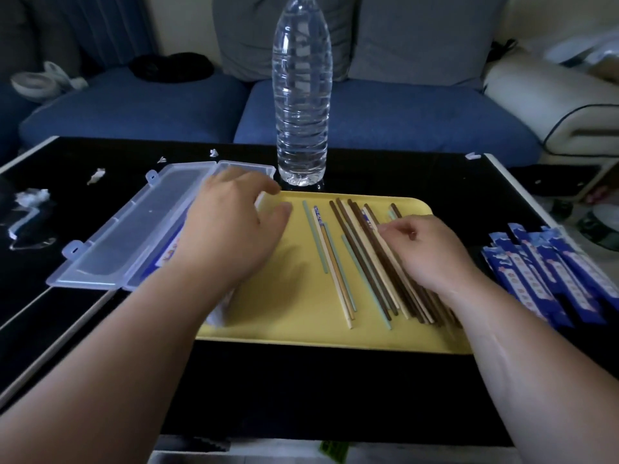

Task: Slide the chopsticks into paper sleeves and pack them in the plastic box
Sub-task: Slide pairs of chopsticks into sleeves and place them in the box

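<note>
Several loose chopsticks (pixel 355 259), brown, pale wood and light green, lie on a yellow tray (pixel 301 329). My right hand (pixel 425 249) rests on the brown bundle at the tray's right, fingers curled onto the sticks. My left hand (pixel 231 226) hovers over the tray's left edge and the clear plastic box (pixel 134 229), fingers loosely spread. The box lies open with its lid to the left; a blue-printed sleeve shows inside under my wrist. A pile of blue paper sleeves (pixel 549 276) lies right of the tray.
A tall clear water bottle (pixel 301 95) stands just behind the tray. Bits of torn white paper (pixel 33 197) lie on the black table at the left. A blue sofa sits beyond the table.
</note>
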